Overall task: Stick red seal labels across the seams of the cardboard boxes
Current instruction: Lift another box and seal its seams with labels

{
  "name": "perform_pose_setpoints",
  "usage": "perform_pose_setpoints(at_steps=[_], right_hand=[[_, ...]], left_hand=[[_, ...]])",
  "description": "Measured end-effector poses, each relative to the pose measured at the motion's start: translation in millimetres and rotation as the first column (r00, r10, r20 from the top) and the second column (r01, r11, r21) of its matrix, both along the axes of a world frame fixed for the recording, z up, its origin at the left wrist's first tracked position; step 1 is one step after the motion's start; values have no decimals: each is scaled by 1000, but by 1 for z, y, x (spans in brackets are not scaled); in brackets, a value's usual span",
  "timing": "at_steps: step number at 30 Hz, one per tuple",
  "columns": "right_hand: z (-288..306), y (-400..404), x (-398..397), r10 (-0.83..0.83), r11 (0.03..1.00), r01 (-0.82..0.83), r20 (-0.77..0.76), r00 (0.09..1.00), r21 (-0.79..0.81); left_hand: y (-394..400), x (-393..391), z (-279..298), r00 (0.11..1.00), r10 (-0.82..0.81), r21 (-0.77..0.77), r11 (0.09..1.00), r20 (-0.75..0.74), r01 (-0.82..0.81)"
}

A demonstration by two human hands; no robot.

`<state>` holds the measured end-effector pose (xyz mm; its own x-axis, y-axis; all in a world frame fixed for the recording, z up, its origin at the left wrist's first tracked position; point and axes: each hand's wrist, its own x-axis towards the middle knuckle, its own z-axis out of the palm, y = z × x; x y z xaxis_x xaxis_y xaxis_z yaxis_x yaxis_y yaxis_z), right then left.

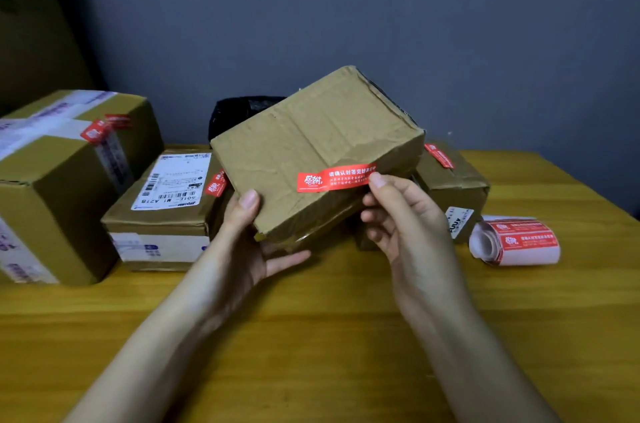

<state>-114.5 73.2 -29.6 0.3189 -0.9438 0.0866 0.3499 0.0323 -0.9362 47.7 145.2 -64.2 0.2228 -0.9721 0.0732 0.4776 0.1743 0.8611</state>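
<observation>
Gripping the tilted box (311,145) from below, the left hand (249,242) steadied it; the right hand (401,214) fingertips pinched the red seal label (332,178).

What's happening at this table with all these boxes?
A person is sealing parcels. Their left hand holds a cardboard box tilted above the wooden table, while the right hand presses a red seal label down over its edge. Other boxes around already carry red labels, and the label roll lies at the right.
</observation>
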Motion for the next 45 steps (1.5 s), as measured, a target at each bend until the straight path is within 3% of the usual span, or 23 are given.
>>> perform_pose_setpoints(at_steps=[13, 18, 24, 29, 32, 35, 39, 45], right_hand=[[0, 4, -2, -123, 966, 121, 5, 992, -230], [0, 6, 0, -128, 935, 138, 53, 990, -326], [-3, 7, 2, -188, 889, 180, 24, 982, -421], [-10, 7, 4, -306, 760, 162, -126, 944, -630], [-15, 6, 5, -418, 614, 158, -150, 896, -773], [-18, 5, 6, -460, 549, 148, -150, 875, -822], [-19, 5, 7, -450, 547, 164, -123, 885, -821], [-13, 4, 2, -288, 645, 162, -41, 957, -747]], left_hand=[[-5, 4, -6, 993, 118, -6, 993, 14, -118], [-3, 2, -6, 954, 239, -75, 970, 180, -229], [0, 2, -9, 827, 414, -160, 910, 381, -381], [0, -3, -7, 764, 522, -230, 853, 379, -469], [0, -4, -5, 745, 543, -235, 840, 387, -489], [0, -3, -6, 748, 540, -212, 841, 386, -498], [-1, -1, -7, 757, 527, -184, 848, 386, -497], [-1, 5, -6, 784, 513, -115, 854, 351, -507]])
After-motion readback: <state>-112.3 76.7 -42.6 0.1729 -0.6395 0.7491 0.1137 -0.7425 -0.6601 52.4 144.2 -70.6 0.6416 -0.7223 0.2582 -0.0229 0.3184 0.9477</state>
